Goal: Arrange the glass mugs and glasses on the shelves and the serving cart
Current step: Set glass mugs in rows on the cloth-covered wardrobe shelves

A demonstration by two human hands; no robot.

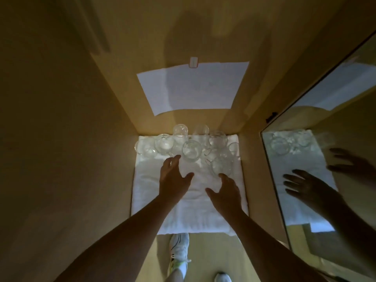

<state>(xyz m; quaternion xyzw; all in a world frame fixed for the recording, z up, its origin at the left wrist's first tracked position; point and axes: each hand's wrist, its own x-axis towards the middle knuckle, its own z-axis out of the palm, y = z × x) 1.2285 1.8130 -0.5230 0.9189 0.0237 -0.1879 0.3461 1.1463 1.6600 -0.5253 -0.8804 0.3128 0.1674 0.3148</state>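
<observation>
Below, seen from above in dim yellowish light, a white towel (189, 212) lay on a shelf between tan walls. A cluster of clear glass mugs (184, 146) stood crowded along the far edge of the towel, against the back wall; their outlines blurred into each other, so the count could not be told. 2 bare forearms reached in from the near side. The left hand (174, 179) hovered with its fingers spread and relaxed, fingertips just beside the nearest central mug (191, 150), gripping nothing. The right hand (225, 190) was also spread, thumb apart from the fingers, just near of the mug at the right (221, 165), holding nothing. On the back wall above hung a white sheet (193, 86) fixed by a small clip (193, 62). At the right, a mirror (333, 123) reflected the towel, mugs and both hands. Near the bottom edge, 2 white shoes (179, 247) showed on the floor.
</observation>
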